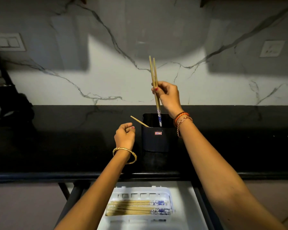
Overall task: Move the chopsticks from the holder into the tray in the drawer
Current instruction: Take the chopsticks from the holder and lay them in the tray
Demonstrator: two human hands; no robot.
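A dark blue holder point(157, 140) stands on the black counter. My right hand point(169, 95) grips a pair of wooden chopsticks point(154, 77) with blue-and-white ends, held nearly upright, their lower tips just inside the holder's mouth. One more chopstick point(139, 121) leans out of the holder's left corner. My left hand point(125, 134) hovers just left of the holder, loosely curled and holding nothing. Below the counter, an open drawer holds a white tray point(170, 195) with several chopsticks point(136, 208) lying flat in it.
The black counter point(56, 143) runs the full width, backed by a white marble wall. Its front edge point(40, 175) overhangs the drawer point(192, 213). Dark objects point(8, 100) sit at the far left. Wall switches point(6, 42) and a socket point(271, 48) are on the wall.
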